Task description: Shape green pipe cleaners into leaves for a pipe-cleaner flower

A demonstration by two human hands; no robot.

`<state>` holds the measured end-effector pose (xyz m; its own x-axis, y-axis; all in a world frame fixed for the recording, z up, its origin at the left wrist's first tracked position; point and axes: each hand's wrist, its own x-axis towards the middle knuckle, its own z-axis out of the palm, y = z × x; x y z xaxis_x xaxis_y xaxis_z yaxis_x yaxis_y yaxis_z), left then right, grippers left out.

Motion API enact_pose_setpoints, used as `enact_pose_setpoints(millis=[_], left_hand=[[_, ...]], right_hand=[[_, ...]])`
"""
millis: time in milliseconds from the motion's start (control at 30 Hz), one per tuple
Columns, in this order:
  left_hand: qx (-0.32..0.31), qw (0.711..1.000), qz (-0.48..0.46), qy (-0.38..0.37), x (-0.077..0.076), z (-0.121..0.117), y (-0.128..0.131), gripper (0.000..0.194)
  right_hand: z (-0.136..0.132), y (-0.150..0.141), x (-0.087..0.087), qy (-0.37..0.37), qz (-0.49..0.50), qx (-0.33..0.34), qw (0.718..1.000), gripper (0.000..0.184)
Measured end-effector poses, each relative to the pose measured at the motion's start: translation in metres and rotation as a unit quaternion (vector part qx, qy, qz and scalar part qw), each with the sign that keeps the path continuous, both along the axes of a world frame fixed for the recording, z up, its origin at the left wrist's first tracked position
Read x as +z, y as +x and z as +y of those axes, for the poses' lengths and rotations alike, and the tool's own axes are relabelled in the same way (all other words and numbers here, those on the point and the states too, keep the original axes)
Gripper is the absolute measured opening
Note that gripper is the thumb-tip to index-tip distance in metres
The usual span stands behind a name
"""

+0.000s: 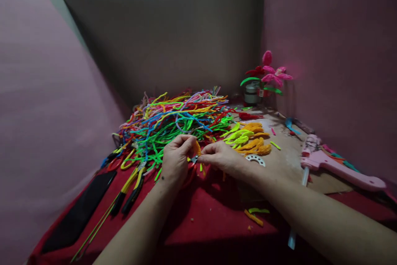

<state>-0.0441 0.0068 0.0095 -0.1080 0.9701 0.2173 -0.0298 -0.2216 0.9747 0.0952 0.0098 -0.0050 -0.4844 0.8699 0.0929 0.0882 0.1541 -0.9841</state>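
Observation:
My left hand (175, 156) and my right hand (221, 157) meet over the red cloth (201, 223), fingers pinched together. Between them is a small orange pipe-cleaner piece (196, 148), held by the left fingers. A small metallic thing (194, 159) shows at the right fingertips; I cannot make out what it is. Just behind the hands lies a big heap of coloured pipe cleaners (173, 122). To the right of the hands sit bent orange and lime-green pieces (249, 137).
Yellow-handled pliers (132, 190) and a black flat object (80, 211) lie at the left. A pink glue gun (338, 165) rests on a board at the right. A pink pipe-cleaner flower in a jar (263, 81) stands at the back corner. A white curved piece (254, 159) lies near my right wrist.

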Motion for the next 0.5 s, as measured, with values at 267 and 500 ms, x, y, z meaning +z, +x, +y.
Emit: enact_pose_setpoints(millis=[267, 500], left_hand=[[-0.101, 0.992, 0.013, -0.073, 0.0019, -0.0032, -0.0016, 0.024], [-0.059, 0.996, -0.009, -0.066, -0.0031, -0.0033, 0.0027, 0.028]], right_hand=[[0.0017, -0.0035, -0.0050, -0.048, 0.103, 0.010, 0.994, 0.021], [0.0008, -0.0032, -0.0023, -0.094, 0.100, 0.042, 0.990, 0.020]])
